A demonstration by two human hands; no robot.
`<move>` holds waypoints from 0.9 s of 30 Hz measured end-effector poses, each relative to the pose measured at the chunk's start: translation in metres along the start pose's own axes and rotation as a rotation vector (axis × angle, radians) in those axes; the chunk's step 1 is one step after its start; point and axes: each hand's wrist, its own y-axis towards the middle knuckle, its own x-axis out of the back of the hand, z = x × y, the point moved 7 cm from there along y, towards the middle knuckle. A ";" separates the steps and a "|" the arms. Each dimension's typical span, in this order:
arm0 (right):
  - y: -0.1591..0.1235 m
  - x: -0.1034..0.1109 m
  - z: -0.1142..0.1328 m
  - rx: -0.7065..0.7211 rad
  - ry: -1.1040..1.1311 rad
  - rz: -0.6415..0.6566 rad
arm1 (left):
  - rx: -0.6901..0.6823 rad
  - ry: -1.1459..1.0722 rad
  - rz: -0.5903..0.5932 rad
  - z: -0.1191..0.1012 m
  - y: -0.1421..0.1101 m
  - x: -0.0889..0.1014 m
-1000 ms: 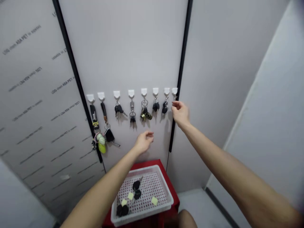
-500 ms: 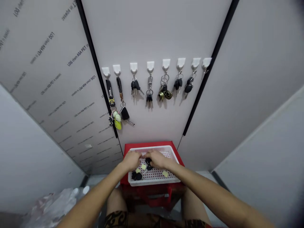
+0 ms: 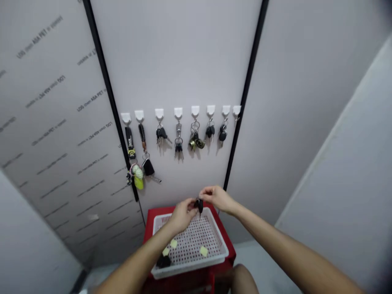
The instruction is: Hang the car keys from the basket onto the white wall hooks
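Observation:
A small bunch of black-headed keys point(image 3: 200, 205) is held up over the far edge of the white perforated basket point(image 3: 226, 250). My left hand point(image 3: 183, 213) is closed on the bunch from the left side. My right hand point(image 3: 216, 197) pinches it at the top, where a ring seems to be, though the fingers partly cover it. In the basket's near left corner lie more black keys point(image 3: 163, 261), partly hidden by my left forearm. Yellow paper squares point(image 3: 203, 250) are spread over the basket floor.
White hooks run along the wall; several carry keys, such as a keyring with brass pieces point(image 3: 196, 142) and a black strap with a yellow-green charm point(image 3: 139, 182). The rightmost hook point(image 3: 237, 110) shows no keys. A red box point(image 3: 152, 216) supports the basket.
Both hands have risen from inside the basket, bringing a bunch of keys up above its far edge. The camera view has tilted upward and shifted right.

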 end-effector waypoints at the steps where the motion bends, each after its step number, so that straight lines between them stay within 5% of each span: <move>1: 0.001 0.020 0.010 0.000 0.055 -0.073 | -0.022 -0.065 -0.043 -0.016 0.012 0.001; 8: 0.008 0.154 0.079 0.159 0.314 -0.534 | -0.189 -0.178 -0.191 -0.137 0.085 0.010; 14: 0.020 0.219 0.105 0.212 0.225 -0.818 | -0.247 -0.124 -0.217 -0.193 0.121 0.014; 21: 0.037 0.236 0.095 0.094 -0.036 -0.922 | -0.190 -0.105 -0.191 -0.186 0.125 0.009; 27: 0.017 0.212 0.070 0.086 -0.225 -1.054 | -0.098 -0.278 -0.192 -0.117 0.086 0.015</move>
